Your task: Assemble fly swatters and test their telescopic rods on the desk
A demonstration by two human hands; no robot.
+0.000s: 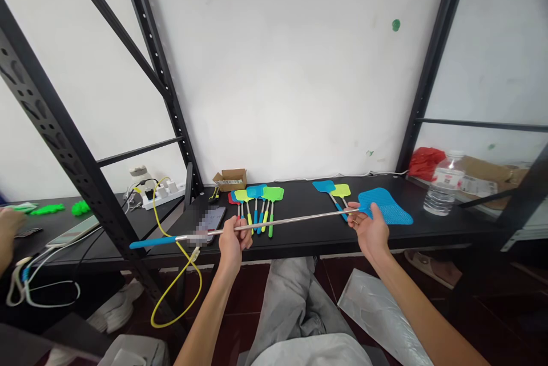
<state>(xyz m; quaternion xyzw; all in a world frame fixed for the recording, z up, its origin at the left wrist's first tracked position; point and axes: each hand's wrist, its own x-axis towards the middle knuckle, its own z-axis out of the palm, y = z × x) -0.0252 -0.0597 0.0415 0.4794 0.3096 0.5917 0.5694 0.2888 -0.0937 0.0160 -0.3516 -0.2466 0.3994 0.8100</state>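
A blue fly swatter [387,206] with a long, drawn-out metal rod spans the view above the shelf's front edge, its blue grip at the left end. My left hand [233,243] is closed round the rod, right of that grip. At the other end my right hand [371,230] pinches the swatter's neck just below the blue mesh head. Behind my left hand lies a group of short fly swatters [257,206] in red, blue, yellow and green. Two more, a blue swatter [324,186] and a yellow swatter [341,190], lie left of my right hand, partly hidden by it.
A phone [212,223] lies left of the swatters, near a small cardboard box [231,179]. A yellow cable [160,309] loops over the front edge. At right stands a water bottle [444,186]. Black metal uprights [165,86] frame the shelf. Another person's hand [9,232] shows far left.
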